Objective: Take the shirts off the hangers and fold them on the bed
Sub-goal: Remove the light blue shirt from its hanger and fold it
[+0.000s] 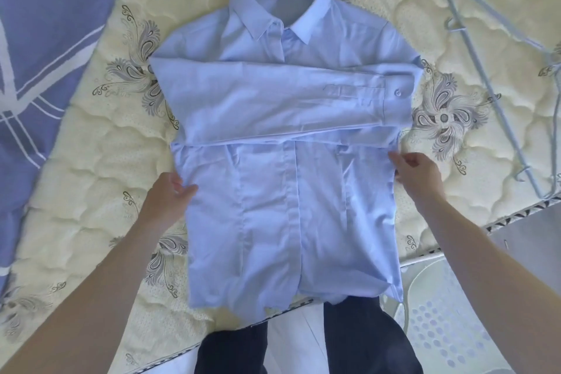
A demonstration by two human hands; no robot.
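Pinching the light-blue shirt at both side edges just below the sleeve folded across its chest, with the left hand and right hand each clamped on cloth. Lying collar-away on the bed, hem hanging over the near edge. Possibly risking the sleeve sliding loose or the body skewing if lifting unevenly, or catching the hanger lying nearby at the right.

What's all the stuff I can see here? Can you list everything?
shirt: 1, light blue, middle of mattress, sleeves folded across chest
hanger: 1, pale blue, on mattress, right
mattress: 1, cream with grey flowers, under shirt
blanket: 1, blue with white lines, left
basket: 1, white, holed, lower right
trousers: 1 pair, dark, bottom
left hand: 1, holds shirt's left edge
right hand: 1, holds shirt's right edge
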